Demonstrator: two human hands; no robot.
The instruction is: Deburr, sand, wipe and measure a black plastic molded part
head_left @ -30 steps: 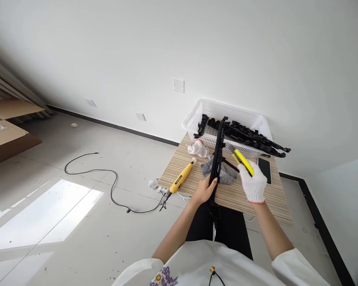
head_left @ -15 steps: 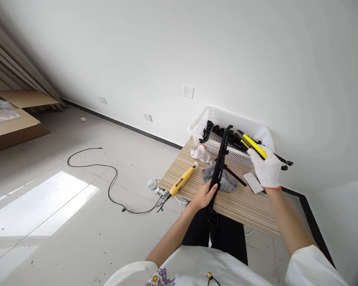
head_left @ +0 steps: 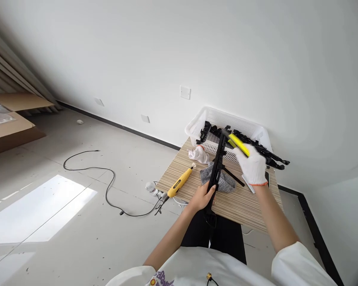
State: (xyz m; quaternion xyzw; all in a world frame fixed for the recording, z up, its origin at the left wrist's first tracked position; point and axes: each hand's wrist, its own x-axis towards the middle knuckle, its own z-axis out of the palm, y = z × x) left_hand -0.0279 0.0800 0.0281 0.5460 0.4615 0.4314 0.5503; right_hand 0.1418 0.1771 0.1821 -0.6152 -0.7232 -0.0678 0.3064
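Note:
My bare left hand is wrapped round the lower part of a long black plastic trim piece, which stands slanted over the near table edge. In a white knitted glove, my right hand grips a yellow-and-black hand tool with a ribbed handle. The tool's dark tip is close to the upper end of the trim piece; I cannot tell whether they touch. Behind the piece lies a grey cloth, with a thin black strip next to it.
A white plastic basket holding several black parts stands against the wall. On the wooden table are a yellow rotary tool, a crumpled white glove and a white flat object. A black cable runs over the floor. An open cardboard box sits left.
My right hand has moved left and slightly down, bringing the tool's tip to the upper end of the trim piece. My left hand keeps its hold. The view has shifted slightly.

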